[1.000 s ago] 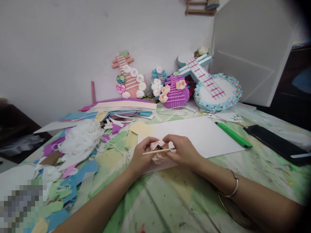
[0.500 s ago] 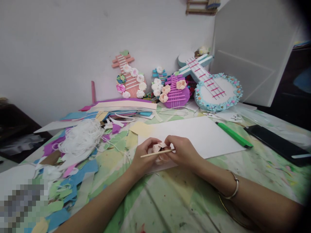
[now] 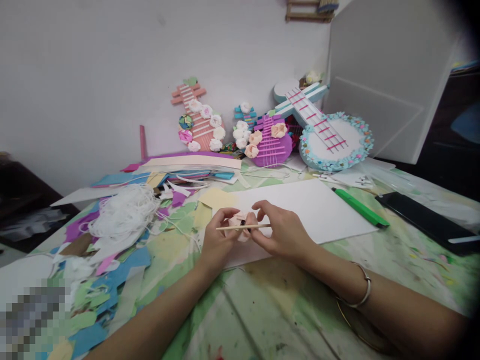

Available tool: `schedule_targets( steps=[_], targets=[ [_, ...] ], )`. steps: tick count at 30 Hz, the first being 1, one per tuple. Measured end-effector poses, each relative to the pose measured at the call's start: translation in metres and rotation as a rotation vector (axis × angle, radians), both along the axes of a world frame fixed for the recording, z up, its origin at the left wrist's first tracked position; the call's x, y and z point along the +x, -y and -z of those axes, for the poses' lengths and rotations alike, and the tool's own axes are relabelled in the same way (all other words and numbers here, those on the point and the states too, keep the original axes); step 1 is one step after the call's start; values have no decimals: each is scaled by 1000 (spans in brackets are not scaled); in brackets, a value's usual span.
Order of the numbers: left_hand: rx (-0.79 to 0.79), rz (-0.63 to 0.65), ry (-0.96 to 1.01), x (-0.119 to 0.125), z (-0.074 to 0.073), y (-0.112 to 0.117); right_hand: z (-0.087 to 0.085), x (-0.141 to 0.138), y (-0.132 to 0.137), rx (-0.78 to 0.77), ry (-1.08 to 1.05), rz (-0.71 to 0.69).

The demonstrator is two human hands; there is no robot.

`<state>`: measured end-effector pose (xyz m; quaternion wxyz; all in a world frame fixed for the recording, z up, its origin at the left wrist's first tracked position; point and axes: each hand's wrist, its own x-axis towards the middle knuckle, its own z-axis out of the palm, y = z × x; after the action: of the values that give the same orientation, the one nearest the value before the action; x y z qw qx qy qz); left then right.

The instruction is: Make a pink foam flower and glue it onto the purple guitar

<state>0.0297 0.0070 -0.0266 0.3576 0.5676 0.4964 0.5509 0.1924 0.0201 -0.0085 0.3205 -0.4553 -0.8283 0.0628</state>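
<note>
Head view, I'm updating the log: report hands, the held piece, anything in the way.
Left hand: fingers curled around pale peach folded-paper piece. Right hand: at piece's other side, grip unclear. Thin pale wooden stick crosses in front; fingers partly hide piece.

The table (image 3: 258, 315) is covered by a cloth (image 3: 397, 260) patterned in green, white and yellow, creased toward the front. A white sheet (image 3: 296, 210) lies at its middle, with a green tool (image 3: 358, 207) along the sheet's right edge and a flat black object (image 3: 420, 217) farther right. On the left, tangled white string (image 3: 123, 210) rests among coloured paper scraps (image 3: 131, 262); behind it lie long paper strips (image 3: 195, 162).
</note>
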Motion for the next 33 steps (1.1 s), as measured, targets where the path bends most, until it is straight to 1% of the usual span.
schedule_targets(
  steps=[2, 4, 8, 11, 14, 18, 21, 28, 33],
  targets=[
    [3, -21, 42, 0, -2, 0, 0, -1, -1, -51, -38, 4],
    [0, -8, 64, -1, -2, 0, 1, -1, -3, -100, -57, -1],
    [-1, 4, 76, -2, 3, -1, 4, -1, -6, -153, -88, -22],
    [-4, 20, 98, -4, 6, -3, 5, -1, -6, -155, -119, -72],
    [-27, 58, 143, -3, 6, -2, 5, -2, -7, -137, -163, -121],
    [-79, 109, 214, 3, -1, 1, 7, -2, -8, -97, -184, -118],
    [-103, 122, 213, 6, -6, 4, 8, -1, -8, -77, -170, -120],
    [-87, 112, 161, 5, -2, 3, 8, 0, -6, -106, -176, -125],
    [-131, 178, 200, 3, -2, 4, 7, 0, -6, -142, -232, -129]
  ],
)
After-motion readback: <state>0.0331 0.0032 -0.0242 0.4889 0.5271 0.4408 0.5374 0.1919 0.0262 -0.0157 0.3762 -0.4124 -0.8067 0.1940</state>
